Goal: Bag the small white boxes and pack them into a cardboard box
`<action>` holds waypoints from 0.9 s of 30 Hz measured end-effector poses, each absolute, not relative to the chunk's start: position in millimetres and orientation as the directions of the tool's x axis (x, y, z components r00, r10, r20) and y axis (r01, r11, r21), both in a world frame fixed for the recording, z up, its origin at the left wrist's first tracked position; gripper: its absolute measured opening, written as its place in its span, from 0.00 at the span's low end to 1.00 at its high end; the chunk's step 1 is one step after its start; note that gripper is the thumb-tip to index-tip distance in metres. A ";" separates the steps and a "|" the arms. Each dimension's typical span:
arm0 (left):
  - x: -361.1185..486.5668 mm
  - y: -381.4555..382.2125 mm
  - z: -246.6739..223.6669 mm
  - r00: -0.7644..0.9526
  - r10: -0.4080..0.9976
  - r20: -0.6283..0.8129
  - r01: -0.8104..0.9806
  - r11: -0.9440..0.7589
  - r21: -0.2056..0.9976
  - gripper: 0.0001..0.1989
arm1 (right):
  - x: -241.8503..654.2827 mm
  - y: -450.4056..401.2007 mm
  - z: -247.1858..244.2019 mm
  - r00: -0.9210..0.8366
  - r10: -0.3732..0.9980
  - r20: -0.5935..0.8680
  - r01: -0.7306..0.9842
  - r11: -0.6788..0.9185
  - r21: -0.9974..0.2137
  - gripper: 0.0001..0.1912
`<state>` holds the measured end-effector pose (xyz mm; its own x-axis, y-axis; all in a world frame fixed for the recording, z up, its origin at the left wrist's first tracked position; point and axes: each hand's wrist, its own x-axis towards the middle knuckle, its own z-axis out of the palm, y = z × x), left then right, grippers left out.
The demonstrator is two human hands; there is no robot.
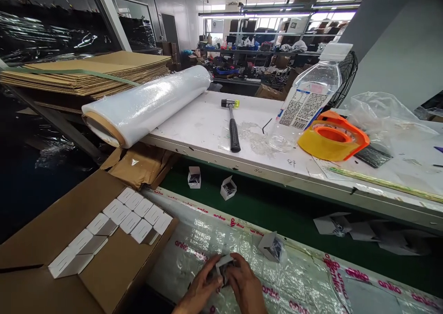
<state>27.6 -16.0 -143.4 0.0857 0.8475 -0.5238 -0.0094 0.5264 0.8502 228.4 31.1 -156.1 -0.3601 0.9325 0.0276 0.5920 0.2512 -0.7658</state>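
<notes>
At the bottom centre, my left hand (204, 282) grips the left side of a small white box (225, 260). The fingers of my right hand (244, 279) are curled around its right side and reach into its top. Dark contents show inside, partly hidden by my fingers. Both hands are just above a work surface (194, 231) covered in clear film with pink "anko" lettering. Beside my right hand stands another open white box (272, 247) with a plastic-wrapped item in it. Closed white boxes (128, 215) sit in rows inside a large cardboard carton (114, 263) at the left.
Two open white boxes (194, 177) stand on the green belt (277, 208), several more (332, 224) at the right. The white shelf (204, 125) above holds a film roll (148, 104), a mallet (234, 129), a bottle (308, 97) and a tape dispenser (334, 136). Flat cardboard (86, 72) is stacked behind.
</notes>
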 end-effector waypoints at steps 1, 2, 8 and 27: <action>26.4 -16.5 -145.5 0.103 0.841 -0.531 -0.008 0.535 0.845 0.43 | 227.1 31.7 -157.9 -0.356 0.934 0.018 0.600 0.243 -0.762 0.17; 25.0 -16.9 -147.4 0.120 0.835 -0.537 -0.010 0.542 0.840 0.43 | 224.8 31.0 -160.8 -0.338 0.941 0.020 0.599 0.232 -0.766 0.16; 19.8 -18.1 -155.3 0.167 0.815 -0.555 -0.138 0.577 0.805 0.43 | 208.7 14.0 -186.0 0.043 0.997 -0.066 0.403 -0.078 -0.912 0.23; 52.1 -1.3 -143.8 -0.096 0.827 -0.554 -0.228 0.523 0.821 0.33 | 232.1 16.6 -175.0 -0.253 0.965 0.068 0.458 0.182 -0.870 0.13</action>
<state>52.1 -1.3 -143.8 -0.0960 0.8271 -0.5538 -0.2275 0.5234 0.8212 232.1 16.6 -175.0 -0.2535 0.9649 0.0683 0.4583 0.1820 -0.8699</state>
